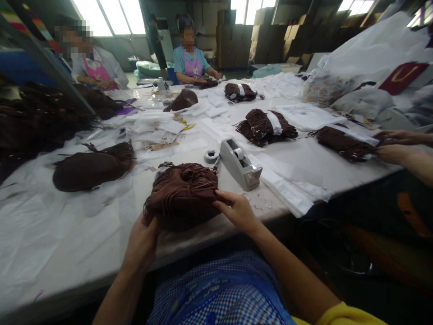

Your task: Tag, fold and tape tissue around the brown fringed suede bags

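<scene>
A dark brown fringed bag [184,194] lies at the near edge of the white-covered table [50,234], right in front of me. My left hand [142,241] grips its lower left side from below, fingers curled round the edge. My right hand [237,208] rests on the bag's right side, thumb and fingers pressing into the fringe. A grey tape dispenser [241,163] stands just right of the bag, with a small tape roll [211,155] beside it.
Another brown bag [91,167] lies to the left, and banded fringed bundles [265,127] sit further back. A co-worker's hands [394,146] hold a bundle at the right. Two people sit at the far end. White sheets and plastic bags [365,54] cover the table.
</scene>
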Motion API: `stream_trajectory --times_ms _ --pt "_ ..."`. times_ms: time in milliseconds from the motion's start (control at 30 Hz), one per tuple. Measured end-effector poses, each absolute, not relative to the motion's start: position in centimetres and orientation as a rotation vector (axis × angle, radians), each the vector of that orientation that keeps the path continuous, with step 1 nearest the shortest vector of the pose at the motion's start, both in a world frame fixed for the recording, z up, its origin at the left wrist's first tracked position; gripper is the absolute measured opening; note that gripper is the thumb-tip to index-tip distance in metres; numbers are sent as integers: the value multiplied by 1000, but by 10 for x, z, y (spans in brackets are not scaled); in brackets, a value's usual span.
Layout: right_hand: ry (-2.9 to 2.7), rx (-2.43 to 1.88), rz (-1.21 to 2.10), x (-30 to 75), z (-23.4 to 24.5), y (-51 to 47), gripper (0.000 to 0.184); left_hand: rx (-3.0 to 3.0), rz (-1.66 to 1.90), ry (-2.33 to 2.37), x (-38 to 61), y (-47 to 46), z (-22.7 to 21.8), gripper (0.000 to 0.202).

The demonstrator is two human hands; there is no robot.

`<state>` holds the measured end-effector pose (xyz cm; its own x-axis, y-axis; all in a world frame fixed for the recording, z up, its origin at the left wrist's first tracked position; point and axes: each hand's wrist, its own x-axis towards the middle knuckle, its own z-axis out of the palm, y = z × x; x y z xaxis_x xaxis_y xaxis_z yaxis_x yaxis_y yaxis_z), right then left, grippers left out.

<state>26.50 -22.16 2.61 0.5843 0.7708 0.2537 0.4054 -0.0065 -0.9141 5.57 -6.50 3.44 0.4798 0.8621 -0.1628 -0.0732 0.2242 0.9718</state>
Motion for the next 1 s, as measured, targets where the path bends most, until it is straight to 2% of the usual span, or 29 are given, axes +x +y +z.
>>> stream_trajectory --times_ms 100,233,300,467,567,667,867,1000 --pt "-997 -1717 213 263 26 -220 31 1148 797 863 54 -63 34 47" --pt "-1018 -1823 84 266 30 -224 23 1140 805 886 54 -63 33 52" --pt "-1020 -1756 192 268 32 -229 23 1129 804 884 55 -64 33 52" --pt "-950 -1448 748 270 29 -235 35 1090 789 875 58 -69 34 50" --pt "-915 -1311 853 266 23 -229 43 1082 764 856 60 -71 33 56" --pt "-942 -1299 817 258 17 -223 45 1085 729 845 62 -73 31 61" --pt "-1020 -1384 806 244 14 -221 28 1080 758 852 65 -74 25 51" --pt "-925 -1580 517 255 21 -226 19 1130 860 920 53 -65 25 47"
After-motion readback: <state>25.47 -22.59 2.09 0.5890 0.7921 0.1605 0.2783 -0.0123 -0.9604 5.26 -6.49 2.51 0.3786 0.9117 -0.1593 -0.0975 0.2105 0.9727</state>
